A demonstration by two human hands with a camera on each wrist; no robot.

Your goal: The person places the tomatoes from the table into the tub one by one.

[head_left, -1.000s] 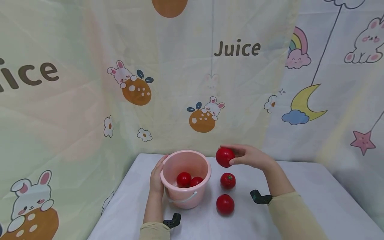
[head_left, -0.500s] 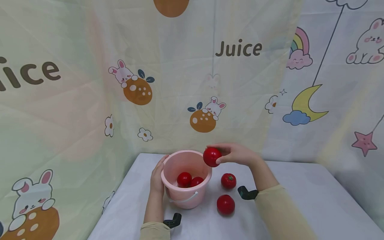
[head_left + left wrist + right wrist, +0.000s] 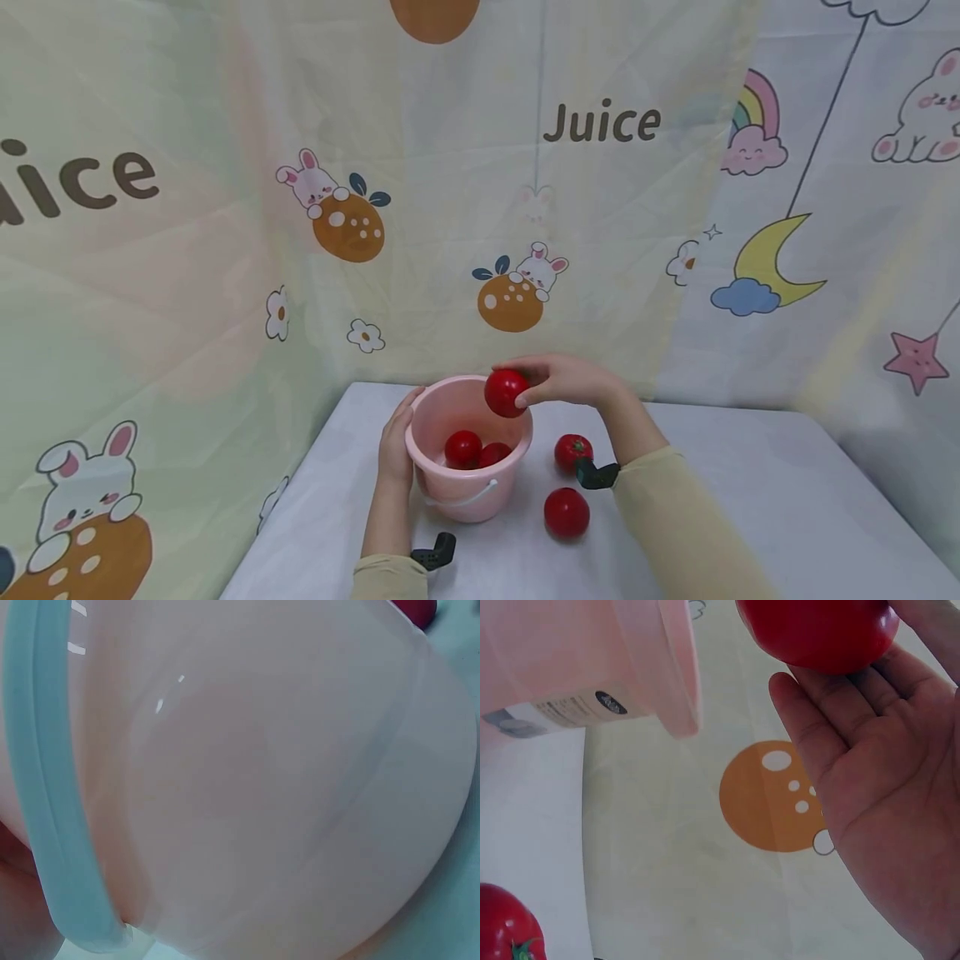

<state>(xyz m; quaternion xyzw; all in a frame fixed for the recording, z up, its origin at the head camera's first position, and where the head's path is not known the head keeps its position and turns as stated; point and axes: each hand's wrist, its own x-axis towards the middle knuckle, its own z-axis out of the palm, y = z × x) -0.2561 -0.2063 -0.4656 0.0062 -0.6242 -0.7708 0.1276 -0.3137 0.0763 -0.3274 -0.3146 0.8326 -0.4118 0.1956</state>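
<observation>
Hands are both engaged at the pink bucket (image 3: 450, 485). Right hand (image 3: 558, 382): thumb and fingers closed round the held tomato (image 3: 506, 393), spread only as wide as the fruit. Left hand (image 3: 396, 442): laid along the bucket's outer wall, nine to ten o'clock, touching. Its thumb is hidden from where I stand; how far those fingers curl I cannot tell.

Directions take the bucket as dial, six o'clock toward the person. Governing relation: held tomato to bucket mouth. It hangs at about one o'clock, before the far rim; the right wrist view shows a gap between fruit and rim, so no contact found. Whether it lies wholly inside the rim line is unconfirmed. In my judgement the next move turns on that short inward offset, and the right hand, at two o'clock, is nearer. The fruit is round, with no long axis to align; the mouth faces up.

Also noted: an inner tomato (image 3: 462, 450) at six o'clock, a second inner tomato (image 3: 494, 455) at five. On the counter (image 3: 697, 475), a loose tomato (image 3: 572, 451) at three, a nearer loose tomato (image 3: 567, 512) at four.
</observation>
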